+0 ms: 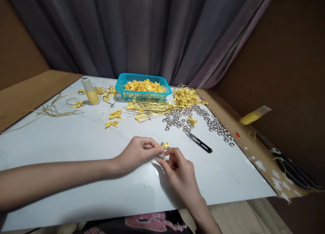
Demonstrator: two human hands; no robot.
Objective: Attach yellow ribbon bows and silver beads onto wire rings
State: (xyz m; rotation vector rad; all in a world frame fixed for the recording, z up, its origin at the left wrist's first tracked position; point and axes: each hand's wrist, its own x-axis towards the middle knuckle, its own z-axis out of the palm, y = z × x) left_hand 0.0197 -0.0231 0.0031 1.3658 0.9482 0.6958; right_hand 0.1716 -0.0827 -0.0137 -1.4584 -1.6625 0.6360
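Over the front middle of the white board, my left hand (pixel 139 153) pinches a small yellow ribbon bow (pixel 165 145). A round silver bead or bell shows at the bow's upper edge. My right hand (pixel 179 166) is closed close beside it, thumb and forefinger pinched on something thin just below the bow, perhaps a cord end; the fingertips partly hide it. Right of my hands lies a pair of black-handled thread snips (pixel 200 142). Beyond them spread many small silver bells (pixel 177 117), with one yellow bow among them.
A blue basket (pixel 143 97) full of yellow bows stands at the back. Gold cords (pixel 157 107) lie before it, beside a pile of finished-looking bows (pixel 186 96). A thread spool (pixel 90 91) stands left; another spool (pixel 255 115) and large scissors (pixel 291 169) lie right.
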